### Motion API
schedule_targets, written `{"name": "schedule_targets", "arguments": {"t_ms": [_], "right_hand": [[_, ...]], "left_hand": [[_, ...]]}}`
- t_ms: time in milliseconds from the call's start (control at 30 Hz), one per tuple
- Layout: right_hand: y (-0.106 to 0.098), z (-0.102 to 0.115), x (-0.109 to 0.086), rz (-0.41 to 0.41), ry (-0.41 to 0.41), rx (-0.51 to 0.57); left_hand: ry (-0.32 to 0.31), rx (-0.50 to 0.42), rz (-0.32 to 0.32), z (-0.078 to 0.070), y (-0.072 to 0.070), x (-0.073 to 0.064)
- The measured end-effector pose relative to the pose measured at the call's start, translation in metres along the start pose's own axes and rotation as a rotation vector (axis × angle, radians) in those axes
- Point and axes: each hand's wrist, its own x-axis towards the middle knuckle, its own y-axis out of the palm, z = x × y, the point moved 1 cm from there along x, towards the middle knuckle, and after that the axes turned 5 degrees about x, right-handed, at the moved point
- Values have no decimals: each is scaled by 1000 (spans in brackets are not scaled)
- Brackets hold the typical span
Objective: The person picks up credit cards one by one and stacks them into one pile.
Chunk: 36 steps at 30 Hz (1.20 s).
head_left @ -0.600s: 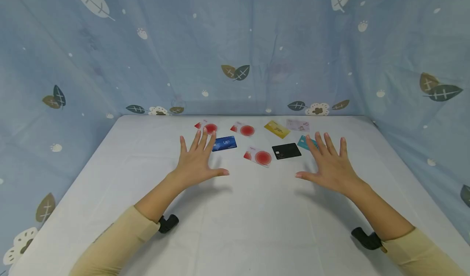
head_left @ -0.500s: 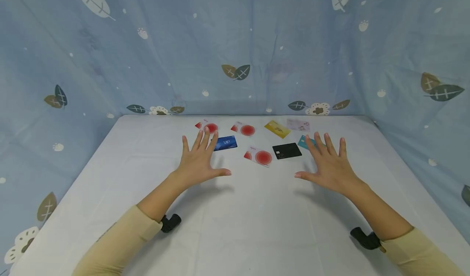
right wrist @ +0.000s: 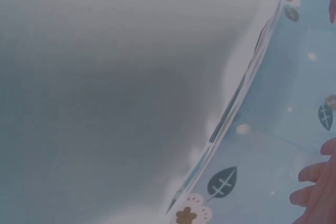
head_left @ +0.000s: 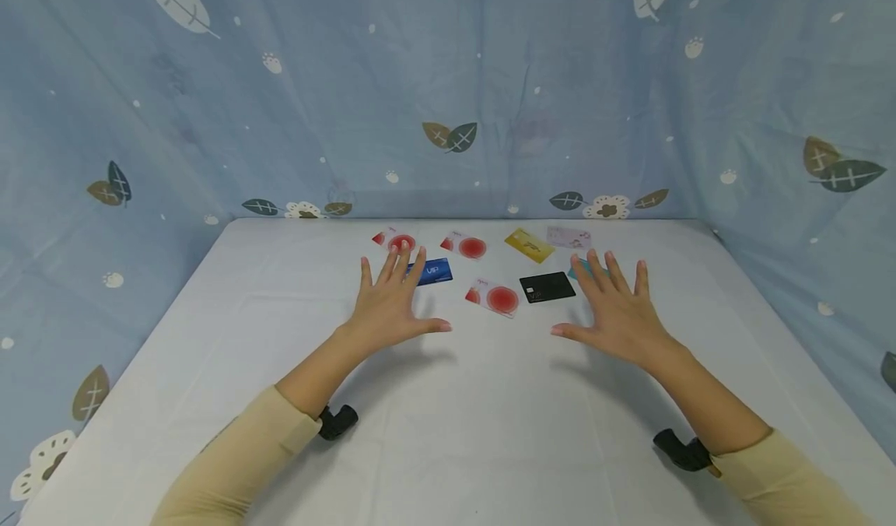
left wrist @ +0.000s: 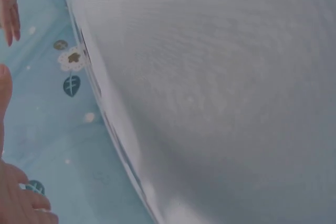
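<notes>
My left hand [head_left: 386,308] hovers over the white table at the left, fingers straight and spread, holding nothing. Its fingertips overlap a blue VIP card [head_left: 437,272] and a red-and-white card [head_left: 382,237] in the head view. At the right, my right hand [head_left: 619,320] hovers likewise, fingers spread, partly hiding a teal card [head_left: 572,274]. Between the hands lie a black VIP card [head_left: 547,287] and a red-and-white card [head_left: 492,298]. Farther back are another red-and-white card [head_left: 463,245], a gold card [head_left: 530,246] and a pale pink card [head_left: 569,237].
White cloth covers the table [head_left: 490,433], whose far edge meets a blue curtain [head_left: 448,67] printed with leaves and flowers. Each forearm carries a black wrist camera, the left one [head_left: 339,422] and the right one [head_left: 682,450]. The wrist views see the cards only edge-on.
Both hands have drifted slightly inward, the left to the right and the right to the left, fingers still spread. The cards have not moved.
</notes>
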Motion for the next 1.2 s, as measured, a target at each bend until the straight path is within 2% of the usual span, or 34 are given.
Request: {"name": "schedule_targets", "arguments": {"t_ms": [200, 633, 900, 1200], "right_hand": [[4, 6, 4, -10, -10, 20], [10, 14, 9, -3, -1, 118], [15, 19, 15, 4, 10, 190], [18, 25, 26, -6, -6, 234]], "left_hand": [[7, -7, -40, -3, -1, 3], [-2, -63, -28, -7, 2, 13], [-16, -140, -15, -11, 3, 18], [-29, -166, -41, -14, 9, 23]]}}
